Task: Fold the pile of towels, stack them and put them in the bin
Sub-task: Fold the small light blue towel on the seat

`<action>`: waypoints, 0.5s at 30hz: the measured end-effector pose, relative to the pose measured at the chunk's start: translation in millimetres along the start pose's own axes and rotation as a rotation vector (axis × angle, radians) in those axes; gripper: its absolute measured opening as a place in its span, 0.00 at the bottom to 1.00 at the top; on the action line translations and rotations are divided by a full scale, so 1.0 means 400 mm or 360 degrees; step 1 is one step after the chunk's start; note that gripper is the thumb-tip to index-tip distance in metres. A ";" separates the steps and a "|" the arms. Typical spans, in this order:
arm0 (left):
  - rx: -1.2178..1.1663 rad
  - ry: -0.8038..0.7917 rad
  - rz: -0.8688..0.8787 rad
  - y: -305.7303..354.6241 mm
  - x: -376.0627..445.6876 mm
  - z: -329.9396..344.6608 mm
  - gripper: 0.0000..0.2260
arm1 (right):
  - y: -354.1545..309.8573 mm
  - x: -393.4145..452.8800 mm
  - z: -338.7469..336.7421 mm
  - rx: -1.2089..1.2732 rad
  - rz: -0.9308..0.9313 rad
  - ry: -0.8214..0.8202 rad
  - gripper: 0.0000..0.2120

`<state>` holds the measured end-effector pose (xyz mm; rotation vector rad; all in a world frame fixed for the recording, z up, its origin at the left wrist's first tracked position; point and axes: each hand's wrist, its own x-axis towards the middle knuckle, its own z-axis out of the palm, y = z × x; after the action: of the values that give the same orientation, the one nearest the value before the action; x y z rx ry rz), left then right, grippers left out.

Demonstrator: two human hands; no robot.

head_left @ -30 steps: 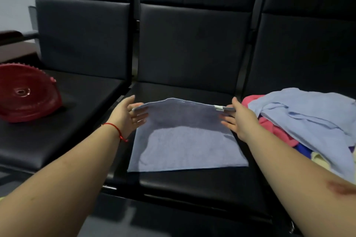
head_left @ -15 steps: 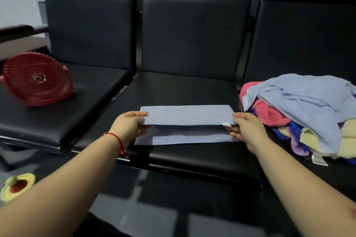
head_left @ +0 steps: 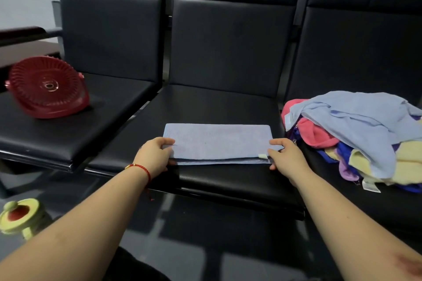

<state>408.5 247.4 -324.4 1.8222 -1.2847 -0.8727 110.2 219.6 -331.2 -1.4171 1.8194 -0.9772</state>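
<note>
- blue towel [head_left: 219,141] lies folded in half on the middle black seat [head_left: 205,107]
- left hand [head_left: 155,157] pinches its 9 o'clock end, right hand [head_left: 285,157] pinches its 3 o'clock end
- towel pile [head_left: 356,134] sits at 3 o'clock, red basket [head_left: 48,89] at 10 o'clock

We could read no text, brand, number or sign anywhere. A small pale tag [head_left: 262,156] at the folded blue towel's [head_left: 219,141] near right corner showed no legible print, and neither did the white care labels [head_left: 371,186] hanging from the towel pile [head_left: 356,130] on the bench's right seat [head_left: 388,207].
</note>
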 end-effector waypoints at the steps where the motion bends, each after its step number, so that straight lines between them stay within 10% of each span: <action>1: 0.0076 0.0007 0.0017 0.000 0.001 -0.001 0.14 | 0.000 0.001 -0.002 -0.0033 -0.0012 0.0000 0.10; 15: 0.0488 0.0134 -0.0044 -0.009 0.023 -0.016 0.28 | 0.019 0.011 -0.030 -0.0248 -0.0008 0.0101 0.09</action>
<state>418.1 240.4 -325.3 2.0940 -1.4019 -0.6315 95.6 218.5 -331.4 -1.4987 1.9764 -0.9090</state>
